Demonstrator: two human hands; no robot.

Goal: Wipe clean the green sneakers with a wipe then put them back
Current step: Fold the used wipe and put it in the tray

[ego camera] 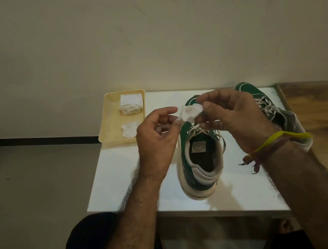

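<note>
Two green sneakers with white laces and cream soles stand on a white table (123, 174). The left sneaker (201, 161) points away from me, its opening facing up. The right sneaker (273, 110) is partly hidden behind my right hand. A crumpled white wipe (190, 113) is held above the left sneaker's toe. My left hand (156, 138) pinches its left edge and my right hand (228, 113) pinches its right side. A yellow band circles my right wrist.
A cream tray (106, 125) at the table's back left corner holds a stack of folded wipes (131, 102) and a loose crumpled wipe (130, 129). A wooden surface (327, 118) adjoins the table on the right. A wall rises behind.
</note>
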